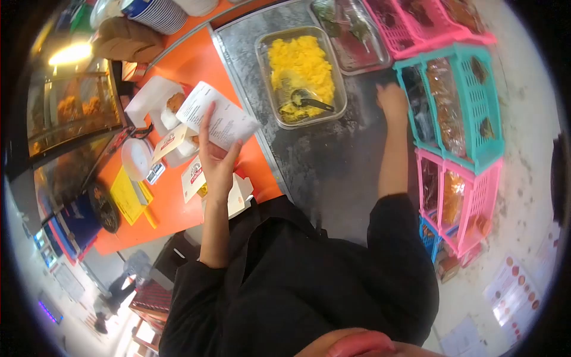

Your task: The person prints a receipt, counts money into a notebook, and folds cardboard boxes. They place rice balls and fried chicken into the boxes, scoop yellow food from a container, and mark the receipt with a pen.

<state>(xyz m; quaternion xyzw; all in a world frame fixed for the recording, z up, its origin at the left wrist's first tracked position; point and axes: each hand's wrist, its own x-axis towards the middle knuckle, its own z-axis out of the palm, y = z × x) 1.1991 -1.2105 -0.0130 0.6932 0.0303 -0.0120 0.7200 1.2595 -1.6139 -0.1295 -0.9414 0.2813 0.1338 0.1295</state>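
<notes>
A printed white paper (219,116) is held in my left hand (218,163), its fingers spread against the sheet above the orange counter. Below and left of it are white food boxes with red print (193,177) and an open white box (151,98) holding fried food. My right hand (391,98) is over the dark countertop, beside the teal basket, its fingers curled; what they hold, if anything, is too small to make out. Between my hands, a clear tray (342,104) holds yellow food and a dark spoon (317,105).
A second clear tray (357,64) with leafy items adjoins the first. Teal (491,119) and pink baskets (470,208) of wrapped goods line the right. A lit glass food case (71,119) stands left, near yellow papers (128,193). A person (122,285) is far off at lower left.
</notes>
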